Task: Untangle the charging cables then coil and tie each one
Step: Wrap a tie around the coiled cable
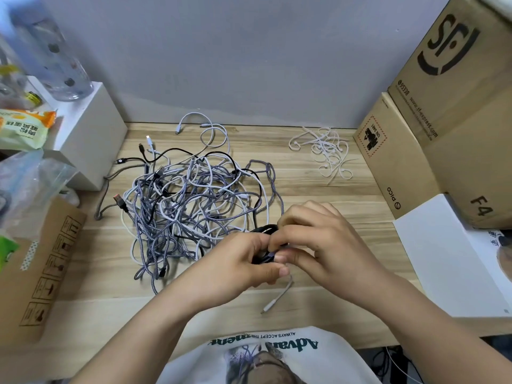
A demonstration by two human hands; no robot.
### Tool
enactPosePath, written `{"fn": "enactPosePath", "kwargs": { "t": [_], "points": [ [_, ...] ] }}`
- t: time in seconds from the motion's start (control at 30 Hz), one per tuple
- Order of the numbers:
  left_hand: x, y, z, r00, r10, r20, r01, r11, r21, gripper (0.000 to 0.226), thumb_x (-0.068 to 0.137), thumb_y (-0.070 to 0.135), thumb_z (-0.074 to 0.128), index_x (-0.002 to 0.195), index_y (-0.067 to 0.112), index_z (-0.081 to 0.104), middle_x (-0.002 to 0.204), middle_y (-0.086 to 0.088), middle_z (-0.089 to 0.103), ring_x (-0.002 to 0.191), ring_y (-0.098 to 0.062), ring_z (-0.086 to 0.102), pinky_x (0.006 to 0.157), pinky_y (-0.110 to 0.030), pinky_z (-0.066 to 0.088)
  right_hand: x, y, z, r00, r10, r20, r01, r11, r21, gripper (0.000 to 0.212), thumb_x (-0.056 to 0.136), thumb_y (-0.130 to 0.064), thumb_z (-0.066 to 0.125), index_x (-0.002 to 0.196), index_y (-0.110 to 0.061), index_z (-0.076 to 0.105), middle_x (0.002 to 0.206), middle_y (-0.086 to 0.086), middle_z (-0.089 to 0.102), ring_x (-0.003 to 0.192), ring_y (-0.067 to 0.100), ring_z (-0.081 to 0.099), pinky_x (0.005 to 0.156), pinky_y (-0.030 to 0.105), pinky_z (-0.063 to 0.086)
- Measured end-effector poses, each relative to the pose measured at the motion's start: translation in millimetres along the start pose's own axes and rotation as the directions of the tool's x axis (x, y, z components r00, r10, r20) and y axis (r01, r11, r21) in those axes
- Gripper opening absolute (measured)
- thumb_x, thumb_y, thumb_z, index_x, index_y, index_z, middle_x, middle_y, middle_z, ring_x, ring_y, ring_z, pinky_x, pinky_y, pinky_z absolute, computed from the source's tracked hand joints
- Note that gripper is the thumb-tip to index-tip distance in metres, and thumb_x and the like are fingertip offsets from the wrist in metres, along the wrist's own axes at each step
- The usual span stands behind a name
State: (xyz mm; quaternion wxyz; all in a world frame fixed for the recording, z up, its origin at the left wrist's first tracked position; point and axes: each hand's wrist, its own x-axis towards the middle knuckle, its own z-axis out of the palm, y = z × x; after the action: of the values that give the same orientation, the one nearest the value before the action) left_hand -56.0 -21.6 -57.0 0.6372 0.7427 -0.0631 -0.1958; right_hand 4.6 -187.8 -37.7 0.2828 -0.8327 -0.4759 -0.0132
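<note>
A small black cable coil [264, 231] is held just above the tabletop [318, 195] near its front edge, pinched between the left hand [243, 261] and right hand [318, 236], fingers of both curled round it, so the coil-and-tie step looks in hand for this one cable. The main tangle of grey, white & black cables [194, 200] is left unsorted at the tabletop's centre, w/ a loose white plug end [273, 302] lying below the hands. Next, a tie prob. needs to be fetched from the white ties [327, 153] towards the back-right corner, the coil being kept gripped meanwhile so it isn't sprung open.
</note>
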Motion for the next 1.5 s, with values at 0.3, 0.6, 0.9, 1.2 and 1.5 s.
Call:
{"fn": "enactPosePath", "kwargs": {
  "t": [0.3, 0.6, 0.9, 1.2, 1.5],
  "points": [
    [-1.2, -6.1, 0.9, 0.998, -0.002, 0.060, -0.009, 0.981, 0.192, 0.020, 0.073, 0.032, 0.068, 0.071, 0.015, 0.059, 0.059, -0.002, 0.051, 0.054, -0.009, 0.044, 0.053, -0.027, 0.035, -4.3, 3.4, 13.2, 0.994, -0.031, 0.105, 0.022, 0.996, 0.084, 0.006, 0.075, -0.025, 0.068, 0.074, -0.021, 0.064, 0.082, -0.010, 0.056, 0.077, 0.005, 0.045, 0.075, 0.032, 0.034],
    [10.4, 2.6, -1.5, 0.979, 0.200, -0.047, -0.182, 0.952, 0.246, 0.012, 0.079, 0.022, 0.061, 0.070, 0.029, 0.056, 0.066, 0.008, 0.046, 0.069, 0.006, 0.046, 0.061, -0.012, 0.040, 6.3, -13.3, 20.6, 0.977, -0.012, -0.214, 0.040, 0.992, 0.123, 0.020, 0.090, -0.026, 0.047, 0.076, -0.017, 0.056, 0.078, -0.006, 0.058, 0.077, 0.014, 0.048, 0.075, 0.028, 0.029],
    [12.4, 11.8, 16.1, 0.951, 0.297, -0.083, -0.249, 0.898, 0.362, 0.017, 0.073, -0.002, 0.048, 0.088, 0.005, 0.050, 0.072, 0.014, 0.045, 0.082, 0.010, 0.021, 0.086, 0.012, 0.013, 29.1, -39.5, 26.2, 0.970, -0.016, -0.242, 0.082, 0.961, 0.265, 0.019, 0.087, -0.026, 0.055, 0.078, -0.012, 0.065, 0.077, -0.002, 0.062, 0.075, 0.017, 0.052, 0.072, 0.033, 0.036],
    [18.4, -16.8, -6.3, 0.973, -0.186, 0.135, 0.229, 0.773, -0.591, 0.016, 0.069, 0.024, 0.066, 0.067, 0.009, 0.070, 0.058, -0.006, 0.059, 0.040, -0.003, 0.036, 0.036, -0.012, 0.015, -16.5, 26.5, 28.4, 0.908, 0.306, 0.285, -0.416, 0.590, 0.692, 0.046, 0.077, -0.052, 0.066, 0.112, -0.022, 0.060, 0.083, -0.009, 0.068, 0.080, 0.010, 0.065, 0.081, 0.025, 0.049],
    [65.1, -38.0, 28.1, 0.909, -0.213, -0.358, 0.164, 0.973, -0.164, 0.048, 0.060, 0.027, 0.084, 0.097, 0.022, 0.054, 0.071, 0.003, 0.054, 0.061, -0.005, 0.050, 0.054, -0.021, 0.043, -51.0, 53.9, 41.1, 0.773, 0.624, 0.119, -0.429, 0.374, 0.822, 0.023, 0.076, -0.014, 0.059, 0.098, -0.021, 0.064, 0.089, -0.017, 0.072, 0.086, -0.004, 0.065, 0.076, 0.009, 0.045]
  ]
}}
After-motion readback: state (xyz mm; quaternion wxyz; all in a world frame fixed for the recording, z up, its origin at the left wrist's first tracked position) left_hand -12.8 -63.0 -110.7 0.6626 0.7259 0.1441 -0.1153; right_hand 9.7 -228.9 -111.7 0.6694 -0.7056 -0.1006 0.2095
